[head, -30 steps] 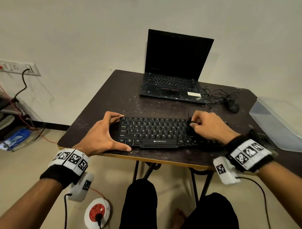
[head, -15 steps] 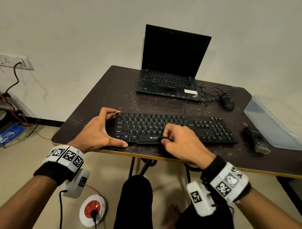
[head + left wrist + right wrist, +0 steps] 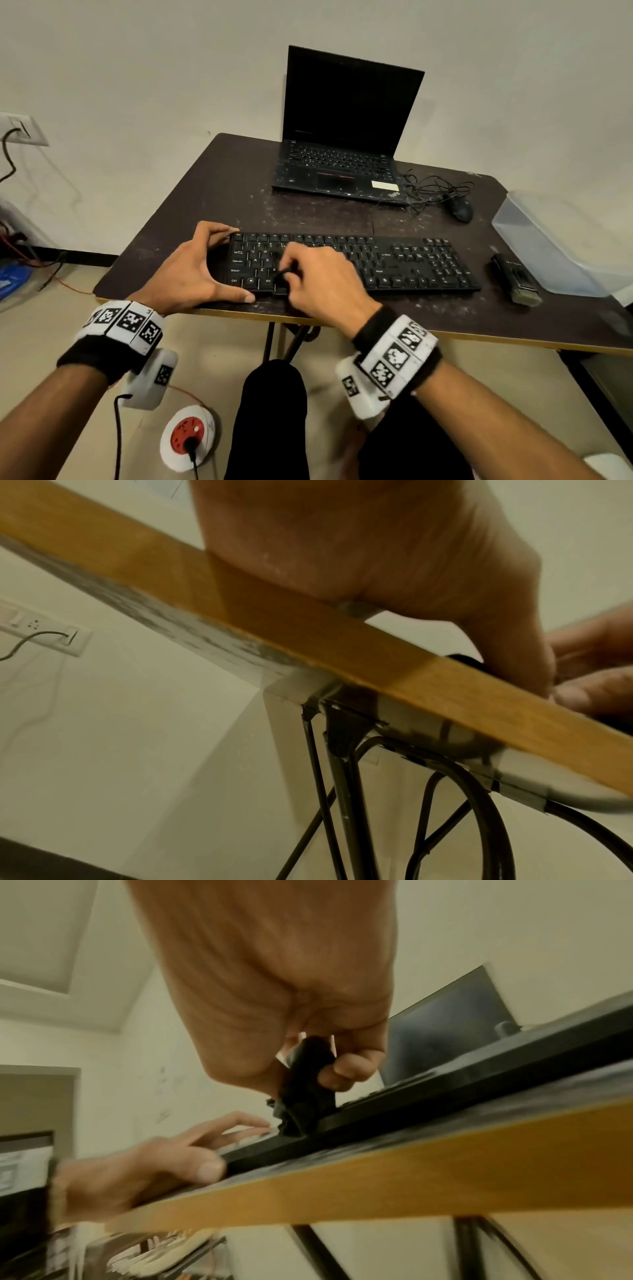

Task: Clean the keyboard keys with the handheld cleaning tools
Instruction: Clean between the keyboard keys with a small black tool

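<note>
Right hand (image 3: 322, 284), pinching a small black brush (image 3: 304, 1093), had travelled from the number-pad end to the keyboard's (image 3: 411, 263) left letter keys, while left hand (image 3: 191, 270), spread, braced its left edge, suggesting sweeping neared completion.
</note>
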`<state>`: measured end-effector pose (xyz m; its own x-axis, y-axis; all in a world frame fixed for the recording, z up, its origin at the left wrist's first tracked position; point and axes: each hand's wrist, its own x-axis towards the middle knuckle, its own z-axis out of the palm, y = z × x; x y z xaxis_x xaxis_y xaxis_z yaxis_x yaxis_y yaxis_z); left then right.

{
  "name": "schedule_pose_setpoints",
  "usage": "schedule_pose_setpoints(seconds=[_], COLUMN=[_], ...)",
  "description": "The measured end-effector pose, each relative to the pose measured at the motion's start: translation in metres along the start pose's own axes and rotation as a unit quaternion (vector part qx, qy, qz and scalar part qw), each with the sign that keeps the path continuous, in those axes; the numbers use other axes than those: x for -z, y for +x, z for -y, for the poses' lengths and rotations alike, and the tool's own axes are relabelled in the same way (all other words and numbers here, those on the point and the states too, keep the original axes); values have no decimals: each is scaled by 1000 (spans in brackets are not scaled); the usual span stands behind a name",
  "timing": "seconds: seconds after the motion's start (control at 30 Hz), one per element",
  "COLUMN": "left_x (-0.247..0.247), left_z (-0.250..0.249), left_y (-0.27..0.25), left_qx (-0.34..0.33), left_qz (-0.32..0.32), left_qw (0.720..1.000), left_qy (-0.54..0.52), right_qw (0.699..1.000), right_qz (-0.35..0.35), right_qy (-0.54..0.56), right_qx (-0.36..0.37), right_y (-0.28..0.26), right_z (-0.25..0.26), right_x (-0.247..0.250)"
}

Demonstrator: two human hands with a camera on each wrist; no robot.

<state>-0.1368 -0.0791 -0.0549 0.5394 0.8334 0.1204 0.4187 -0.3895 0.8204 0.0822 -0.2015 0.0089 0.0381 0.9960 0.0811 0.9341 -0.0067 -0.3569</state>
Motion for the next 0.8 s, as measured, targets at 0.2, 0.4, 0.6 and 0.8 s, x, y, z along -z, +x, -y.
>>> schedule_pose_setpoints(seconds=[0.2,0.4,0.6,0.8], left_x=[0,-4,4,-7], left_z=[-5,-6,1,-1], left_y=[1,4,3,7], left_qx=[8,2,19,30], left_qz=[8,17,24,-6], left_qw=[1000,1000,999,999], left_qy=[2,-2,-14,12], right_qw=[982,951,906,873], right_qz=[-93,-168,-282,-332], right_qy=[-14,-12,41,83], right_qx=[-164,-258,-314,-348], right_y=[-39,-88,-146,-184], right_z=[-125,-207,-258,-295], right_x=[47,94,137,154])
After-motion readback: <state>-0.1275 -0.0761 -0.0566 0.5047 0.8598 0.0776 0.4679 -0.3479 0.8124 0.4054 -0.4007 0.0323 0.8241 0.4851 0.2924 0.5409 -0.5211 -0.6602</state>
